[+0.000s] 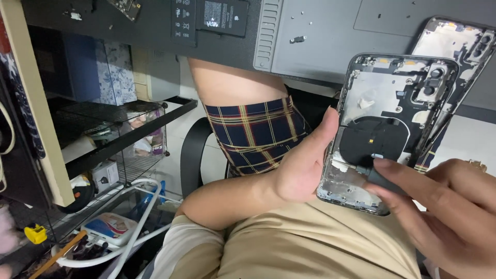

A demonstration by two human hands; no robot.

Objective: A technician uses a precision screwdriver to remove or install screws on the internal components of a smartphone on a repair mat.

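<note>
My left hand (302, 168) grips an opened phone housing (380, 98) by its lower left edge, the bare inside facing me with a round black coil (373, 138) in the middle. My right hand (444, 212) is closed around a dark screwdriver (380, 178) whose tip touches the housing just below the coil. Both hands are held over my lap, below the edge of the workbench.
A second opened phone housing (454, 41) lies on the grey work mat (320, 36) above. A black battery (223, 16) and small screws lie on the bench. Plaid-covered leg (253, 132) beside me. A black wire shelf (119, 129) with cables and boxes stands at left.
</note>
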